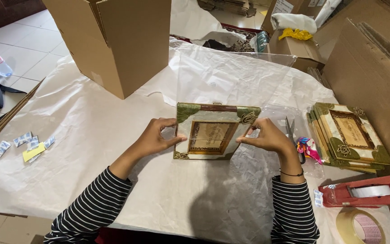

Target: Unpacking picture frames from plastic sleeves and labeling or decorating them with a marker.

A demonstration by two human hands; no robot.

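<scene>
The head view shows one decorated frame (211, 132), green-cornered with a brown centre, held tilted above the white paper sheet (95, 135) at mid-table. The left hand (155, 138) grasps its left edge, thumb on the front; the right hand (267, 135) pinches its right edge. To the right lies one stack of similar frames (348, 138), perhaps four or five, the edges too close to count. One pair of scissors (290, 131) lies between. Near right sit one red tape dispenser (366, 192) and one tape roll (362, 226). Far left stands one open cardboard box (118, 40), its contents hidden. About six small sachets (23, 144) lie left.
</scene>
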